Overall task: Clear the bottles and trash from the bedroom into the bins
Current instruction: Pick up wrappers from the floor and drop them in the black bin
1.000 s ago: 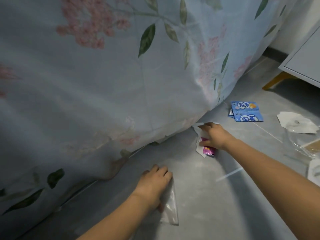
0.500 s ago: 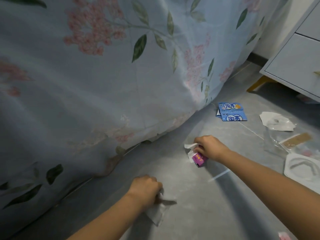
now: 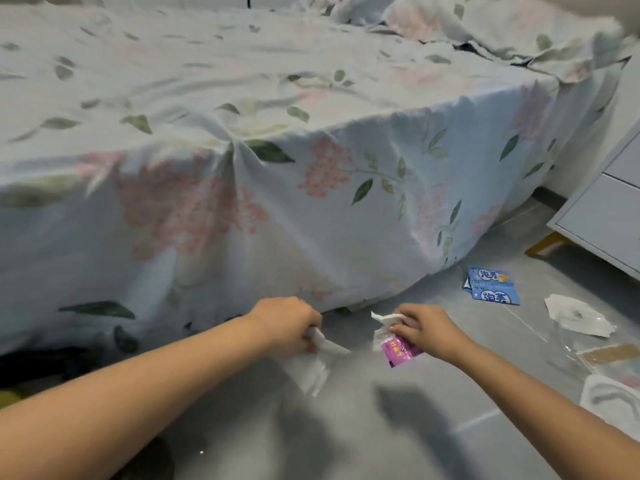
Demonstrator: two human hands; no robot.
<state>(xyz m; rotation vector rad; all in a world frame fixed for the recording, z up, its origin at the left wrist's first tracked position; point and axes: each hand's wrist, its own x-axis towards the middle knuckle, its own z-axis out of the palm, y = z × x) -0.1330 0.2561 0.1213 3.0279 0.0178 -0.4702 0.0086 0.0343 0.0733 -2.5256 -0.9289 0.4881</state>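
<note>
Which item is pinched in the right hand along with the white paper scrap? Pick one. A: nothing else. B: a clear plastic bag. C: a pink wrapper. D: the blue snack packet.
C: the right hand pinches a pink wrapper together with the white paper scrap, while the blue snack packet lies on the floor further right.

Before you, the bed (image 3: 242,116) fills the far side; the floor (image 3: 346,427) lies in front. Your left hand (image 3: 287,323) and right hand (image 3: 429,332) sit side by side near the bed's lower edge, each holding wrappers. Right of them lie a packet (image 3: 493,285), then more wrappers (image 3: 576,317); the cabinet (image 3: 606,216) stands behind these.
</note>
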